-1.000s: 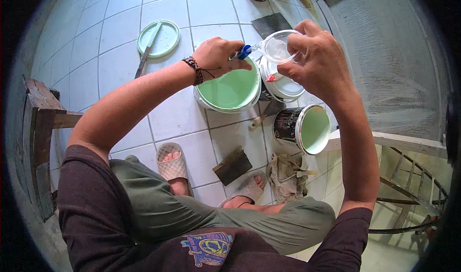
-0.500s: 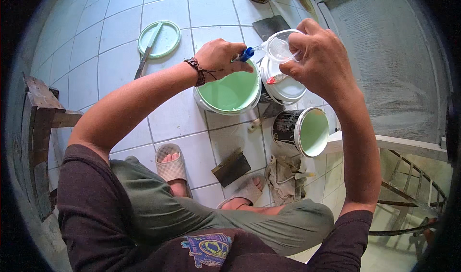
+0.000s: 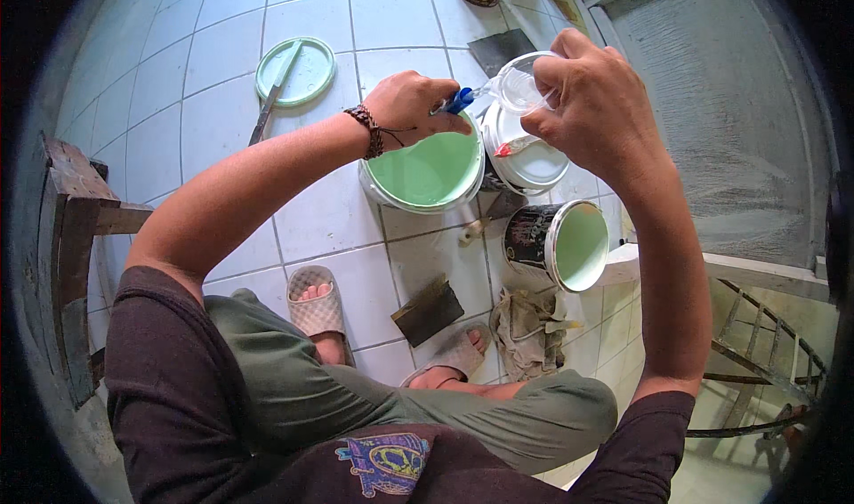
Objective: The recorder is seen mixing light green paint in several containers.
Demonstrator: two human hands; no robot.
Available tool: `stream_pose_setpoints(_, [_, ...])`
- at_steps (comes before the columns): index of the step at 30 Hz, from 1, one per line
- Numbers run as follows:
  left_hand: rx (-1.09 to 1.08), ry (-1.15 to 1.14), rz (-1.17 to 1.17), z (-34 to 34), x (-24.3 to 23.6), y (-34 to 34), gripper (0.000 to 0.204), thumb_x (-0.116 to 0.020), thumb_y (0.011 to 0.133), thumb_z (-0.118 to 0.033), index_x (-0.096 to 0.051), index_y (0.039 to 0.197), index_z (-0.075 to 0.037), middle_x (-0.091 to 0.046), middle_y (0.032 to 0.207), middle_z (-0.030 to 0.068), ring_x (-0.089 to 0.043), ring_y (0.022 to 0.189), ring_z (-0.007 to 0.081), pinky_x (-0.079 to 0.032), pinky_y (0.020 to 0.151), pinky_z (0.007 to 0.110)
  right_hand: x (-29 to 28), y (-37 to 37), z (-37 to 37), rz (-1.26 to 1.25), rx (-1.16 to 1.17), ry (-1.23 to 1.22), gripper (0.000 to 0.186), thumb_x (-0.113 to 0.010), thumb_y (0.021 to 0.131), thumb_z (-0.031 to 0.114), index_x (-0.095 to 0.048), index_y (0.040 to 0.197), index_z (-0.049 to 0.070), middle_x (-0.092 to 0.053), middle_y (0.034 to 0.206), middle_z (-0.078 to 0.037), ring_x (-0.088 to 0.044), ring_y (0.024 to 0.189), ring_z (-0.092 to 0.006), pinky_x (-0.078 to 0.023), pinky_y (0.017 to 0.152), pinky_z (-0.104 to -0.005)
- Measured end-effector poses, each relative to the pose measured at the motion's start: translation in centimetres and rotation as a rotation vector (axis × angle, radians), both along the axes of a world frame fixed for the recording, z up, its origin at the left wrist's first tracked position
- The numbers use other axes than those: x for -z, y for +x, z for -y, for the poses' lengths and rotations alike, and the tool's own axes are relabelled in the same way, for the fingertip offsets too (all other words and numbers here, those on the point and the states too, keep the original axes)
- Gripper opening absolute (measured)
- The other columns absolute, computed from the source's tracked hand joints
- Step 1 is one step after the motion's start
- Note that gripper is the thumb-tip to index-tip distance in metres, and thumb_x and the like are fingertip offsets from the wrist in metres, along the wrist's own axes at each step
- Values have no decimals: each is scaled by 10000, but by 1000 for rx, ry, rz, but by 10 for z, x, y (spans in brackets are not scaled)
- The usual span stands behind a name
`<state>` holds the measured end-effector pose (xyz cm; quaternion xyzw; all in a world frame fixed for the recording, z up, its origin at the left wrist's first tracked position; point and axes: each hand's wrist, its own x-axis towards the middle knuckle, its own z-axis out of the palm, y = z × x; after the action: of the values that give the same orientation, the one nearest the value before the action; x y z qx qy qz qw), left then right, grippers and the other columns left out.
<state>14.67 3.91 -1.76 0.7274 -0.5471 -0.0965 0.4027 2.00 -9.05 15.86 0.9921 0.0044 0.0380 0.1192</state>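
Observation:
My left hand is closed on a small blue-ended item with a clear part reaching toward the cup; its exact kind is hard to make out. A clear plastic cup is gripped in my right hand, its round opening facing up and left. Below my left hand stands a bucket of pale green paint. Under the cup is a white lidded bucket, and a small red-tipped item shows against its lid.
To the right, a dark bucket lies tilted, green inside. Nearby are a crumpled rag and a dark flat piece. A stick rests across a green lid at the far left. A wooden stool stands left.
My right hand has shifted slightly and the cup has turned a little with it. My left hand stays almost in place, still holding the blue-ended item.

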Motion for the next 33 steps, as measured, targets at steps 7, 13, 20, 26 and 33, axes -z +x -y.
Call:
stream_pose_setpoints(7, [-12, 22, 8, 0, 0, 1, 363, -758, 798, -393, -647, 874, -56, -675, 739, 145, -671, 682, 324, -520, 632, 409, -3, 2, -3, 16, -16, -67, 249, -830, 638, 243, -701, 762, 69, -638, 880, -126, -645, 733, -253, -508, 770, -398])
stream_pose_setpoints(13, [-20, 8, 8, 1, 0, -1, 367, -756, 799, -401, -641, 851, -56, -677, 739, 145, -670, 684, 330, -522, 636, 411, -6, 5, -6, -4, -16, -111, 250, -835, 645, 258, -727, 784, 81, -656, 868, -121, -650, 722, -231, -508, 761, -380])
stream_pose_setpoints(20, [-12, 19, 1, 3, 1, 1, 357, -756, 801, -394, -644, 852, -59, -681, 744, 146, -669, 680, 327, -520, 631, 408, -4, 9, -6, -19, -41, -158, 235, -815, 656, 242, -740, 807, 79, -663, 867, -126, -655, 722, -213, -505, 751, -364])
stream_pose_setpoints(26, [-11, -5, -17, 4, 0, 3, 371, -753, 799, -410, -642, 855, -61, -674, 731, 143, -666, 680, 326, -515, 629, 411, -5, 13, -9, 9, -60, -191, 234, -813, 662, 230, -753, 836, 86, -675, 863, -127, -663, 733, -207, -504, 761, -362])
stream_pose_setpoints(33, [-15, -15, -11, 3, 4, 1, 405, -748, 792, -441, -634, 860, -58, -659, 719, 151, -653, 672, 340, -503, 620, 421, -1, 17, -14, -22, -55, -243, 196, -799, 667, 194, -764, 835, 99, -692, 917, -138, -676, 749, -195, -506, 778, -359])
